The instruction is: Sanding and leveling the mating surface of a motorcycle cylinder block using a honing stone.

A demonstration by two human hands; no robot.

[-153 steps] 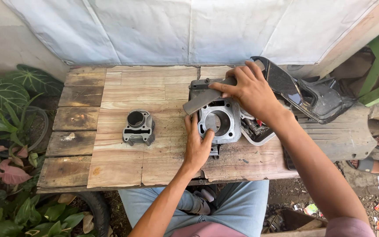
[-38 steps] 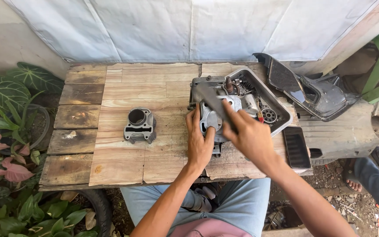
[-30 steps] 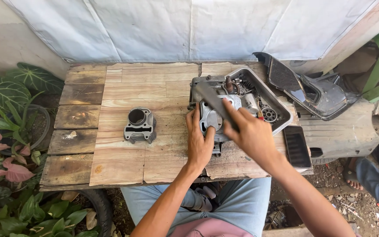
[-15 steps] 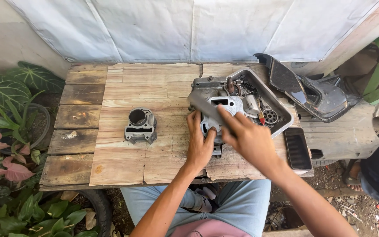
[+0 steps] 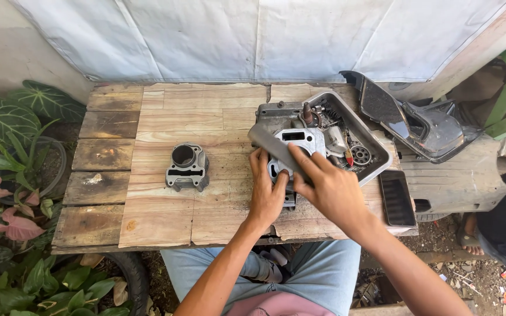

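Note:
A silver engine cylinder block (image 5: 297, 142) rests on the wooden table (image 5: 206, 123) in front of me. My left hand (image 5: 266, 193) presses against its near left side and steadies it. My right hand (image 5: 330, 186) grips a flat grey strip (image 5: 267, 144) that lies slanted across the block's top face, its far end pointing up-left. A second, smaller cylinder part (image 5: 187, 167) stands alone on the planks to the left, apart from both hands.
A grey metal tray (image 5: 377, 146) of small engine parts sits just behind the block. A black phone (image 5: 397, 198) lies at the table's right edge. Black plastic body panels (image 5: 417, 123) lie at the right. Potted plants (image 5: 7, 175) crowd the left. Another person's foot (image 5: 477, 240) shows at far right.
My right hand came back from the right, where it had been on the black panel, and now slides the grey strip across the block's top, shifting slightly between frames. My left hand stays put.

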